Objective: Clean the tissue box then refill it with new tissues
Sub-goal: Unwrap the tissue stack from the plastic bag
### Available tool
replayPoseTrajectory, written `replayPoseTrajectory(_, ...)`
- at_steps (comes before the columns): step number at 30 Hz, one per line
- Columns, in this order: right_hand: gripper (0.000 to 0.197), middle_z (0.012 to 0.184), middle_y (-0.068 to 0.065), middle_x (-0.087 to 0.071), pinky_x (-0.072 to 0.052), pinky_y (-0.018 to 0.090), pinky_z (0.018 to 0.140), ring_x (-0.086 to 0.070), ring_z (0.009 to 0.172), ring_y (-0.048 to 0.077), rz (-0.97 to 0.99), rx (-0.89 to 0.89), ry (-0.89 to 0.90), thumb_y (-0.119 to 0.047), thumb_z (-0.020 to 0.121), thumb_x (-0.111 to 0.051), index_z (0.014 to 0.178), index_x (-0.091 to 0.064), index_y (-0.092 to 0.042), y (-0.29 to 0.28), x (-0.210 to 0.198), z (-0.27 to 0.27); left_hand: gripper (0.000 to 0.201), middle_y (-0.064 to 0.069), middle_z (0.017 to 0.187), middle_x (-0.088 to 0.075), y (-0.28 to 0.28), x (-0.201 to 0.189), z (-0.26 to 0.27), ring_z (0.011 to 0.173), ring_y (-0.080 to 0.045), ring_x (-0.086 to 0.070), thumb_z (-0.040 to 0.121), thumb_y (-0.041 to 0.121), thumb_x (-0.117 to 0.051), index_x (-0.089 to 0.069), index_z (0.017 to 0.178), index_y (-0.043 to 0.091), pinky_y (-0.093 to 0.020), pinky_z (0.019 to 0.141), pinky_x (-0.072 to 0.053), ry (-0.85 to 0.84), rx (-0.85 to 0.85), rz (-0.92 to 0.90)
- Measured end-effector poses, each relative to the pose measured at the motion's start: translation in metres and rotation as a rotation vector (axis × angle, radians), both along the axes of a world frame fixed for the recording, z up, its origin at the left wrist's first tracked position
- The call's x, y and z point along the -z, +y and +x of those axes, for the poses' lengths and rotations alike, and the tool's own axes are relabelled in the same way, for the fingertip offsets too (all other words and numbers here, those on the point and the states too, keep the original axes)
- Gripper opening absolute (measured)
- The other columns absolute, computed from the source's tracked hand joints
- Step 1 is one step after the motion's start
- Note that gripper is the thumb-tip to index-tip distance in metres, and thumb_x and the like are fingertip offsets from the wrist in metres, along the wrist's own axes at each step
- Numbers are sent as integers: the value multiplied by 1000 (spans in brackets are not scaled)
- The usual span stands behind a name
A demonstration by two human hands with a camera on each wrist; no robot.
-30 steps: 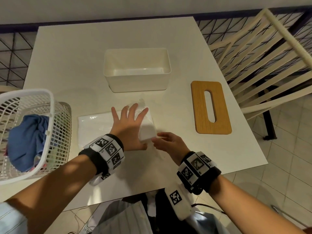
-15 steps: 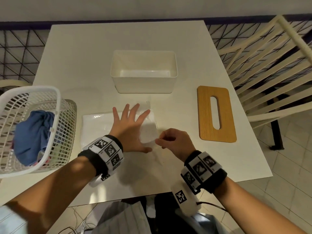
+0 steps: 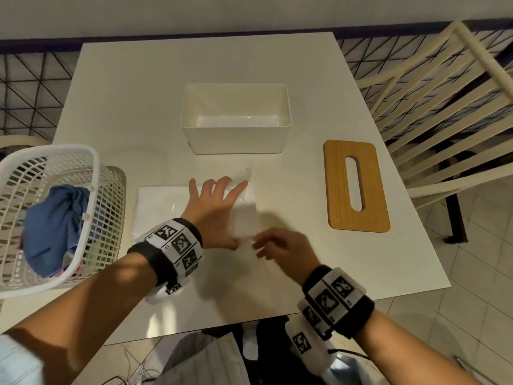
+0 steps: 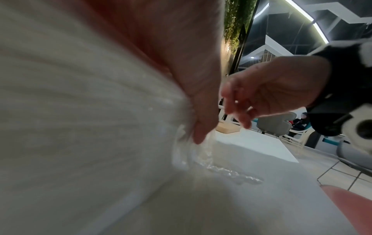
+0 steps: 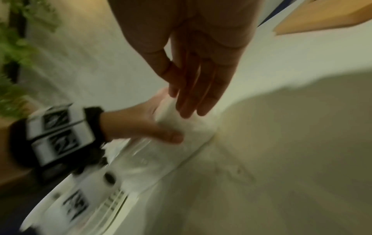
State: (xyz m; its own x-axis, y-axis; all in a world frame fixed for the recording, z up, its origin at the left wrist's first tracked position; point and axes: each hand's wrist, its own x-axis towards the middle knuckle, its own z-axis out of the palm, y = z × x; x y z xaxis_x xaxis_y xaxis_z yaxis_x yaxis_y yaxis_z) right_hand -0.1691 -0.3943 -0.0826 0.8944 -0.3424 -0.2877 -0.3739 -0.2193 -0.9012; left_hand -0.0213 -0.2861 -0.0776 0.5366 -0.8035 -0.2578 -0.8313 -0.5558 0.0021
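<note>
The open white tissue box stands mid-table, with nothing in it. Its wooden slotted lid lies flat to the right. A white tissue pack in clear plastic wrap lies in front of the box. My left hand presses flat on the pack, fingers spread. At the pack's near right corner my right hand pinches the loose clear wrap. In the left wrist view the pack fills the left and the right hand hangs fingers down. The right wrist view is blurred: right hand above the pack.
A white mesh basket with a blue cloth stands at the table's left edge. A cream slatted chair is at the right. The white table has its near edge just under my wrists.
My right hand has drawn a little toward me with the wrap and is blurred by motion. The left hand stays flat on the pack.
</note>
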Motion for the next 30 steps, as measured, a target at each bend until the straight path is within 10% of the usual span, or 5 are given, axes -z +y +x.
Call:
replayPoseTrajectory(9,10,87,4,-55,-45,24,74,-53,77,15,730,333,117,-5,89,-50,98,-54,-8,-38,-4,55,116,-27,121,-48,15,3,4,109,-44,-46,31,60,-68,-32,134,22,-51,93,-38,79,7,-276)
replayPoseTrajectory(16,32,65,6,-43,-42,20,63,-43,59,12,582,249,218,7,87,-40,61,-44,-11,-32,1,74,112,-25,122,-43,27,-5,10,108,-42,-42,32,60,-66,-29,132,26,-46,92,-40,141,-14,-392)
replayPoseTrajectory(26,24,42,-6,-32,-35,22,51,-29,45,11,731,251,232,-14,84,-37,61,-36,-19,-26,1,74,103,-26,114,-49,27,-3,6,100,-41,-48,35,64,-61,-41,127,22,-44,86,-43,111,-16,-490)
replayPoseTrajectory(30,15,57,3,-34,-30,24,52,-28,49,14,740,331,250,-13,79,-43,64,-41,-14,-26,4,73,102,-25,114,-49,27,-2,3,98,-40,-47,36,66,-60,-43,127,22,-43,84,-43,108,2,-490)
